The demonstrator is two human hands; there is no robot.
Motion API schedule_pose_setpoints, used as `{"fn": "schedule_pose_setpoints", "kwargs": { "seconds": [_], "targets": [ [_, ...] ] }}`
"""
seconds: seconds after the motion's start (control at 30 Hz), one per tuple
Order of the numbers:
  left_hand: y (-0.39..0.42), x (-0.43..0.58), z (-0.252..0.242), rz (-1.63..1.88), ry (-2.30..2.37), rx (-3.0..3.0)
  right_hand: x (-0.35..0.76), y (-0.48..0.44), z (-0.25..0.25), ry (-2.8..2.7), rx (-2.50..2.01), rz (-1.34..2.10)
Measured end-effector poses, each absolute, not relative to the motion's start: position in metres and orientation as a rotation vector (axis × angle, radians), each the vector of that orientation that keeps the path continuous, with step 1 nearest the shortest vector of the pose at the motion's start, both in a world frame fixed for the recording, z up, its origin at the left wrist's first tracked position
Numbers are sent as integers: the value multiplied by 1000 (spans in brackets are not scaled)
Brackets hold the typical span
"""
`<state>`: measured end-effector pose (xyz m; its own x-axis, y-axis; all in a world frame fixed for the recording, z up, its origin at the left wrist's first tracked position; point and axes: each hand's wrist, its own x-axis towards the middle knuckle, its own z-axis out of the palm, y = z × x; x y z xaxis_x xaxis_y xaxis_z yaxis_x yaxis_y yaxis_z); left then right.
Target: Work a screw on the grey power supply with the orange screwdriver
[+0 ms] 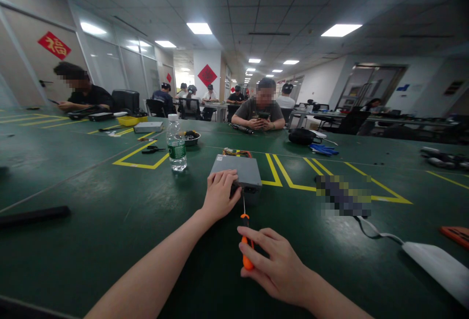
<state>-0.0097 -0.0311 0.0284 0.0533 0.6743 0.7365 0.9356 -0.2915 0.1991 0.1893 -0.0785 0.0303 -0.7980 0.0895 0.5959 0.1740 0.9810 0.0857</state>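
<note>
A grey metal computer power supply [244, 168] lies on the green table, with a bundle of coloured wires [236, 153] at its far side. My left hand [222, 192] grips its near left corner, fingers over the top and thumb down at the near side. Between the fingers and thumb of my right hand [269, 263] is a screwdriver [247, 255] with an orange and black handle. Its thin shaft points away from me, and the tip meets the near face of the power supply or ends just short of it; I cannot tell which.
A water bottle [177, 145] stands left of the power supply, before a metal bowl [191, 138]. Blue gloves [323, 149] and a black case [302, 136] lie at the right. A white cable [381, 233] runs across the near right. Across the table sits a person [261, 109] holding a phone.
</note>
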Motion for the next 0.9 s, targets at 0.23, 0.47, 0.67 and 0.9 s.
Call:
{"fn": "schedule_pose_setpoints", "kwargs": {
  "seconds": [0.23, 0.47, 0.67, 0.9],
  "targets": [
    [-32, -9, 29, -1095, -1624, -2009, 193, -72, 23, -2388, -153, -160],
    [-31, -10, 28, -1086, -1626, -2015, 197, -77, 36, -2544, -170, -232],
    [-32, -9, 29, -1093, -1645, -2011, 192, -77, 36, -2470, -139, -252],
    [-33, -9, 31, -1086, -1627, -2013, 194, -74, 29, -2505, -199, -134]
  ]
}}
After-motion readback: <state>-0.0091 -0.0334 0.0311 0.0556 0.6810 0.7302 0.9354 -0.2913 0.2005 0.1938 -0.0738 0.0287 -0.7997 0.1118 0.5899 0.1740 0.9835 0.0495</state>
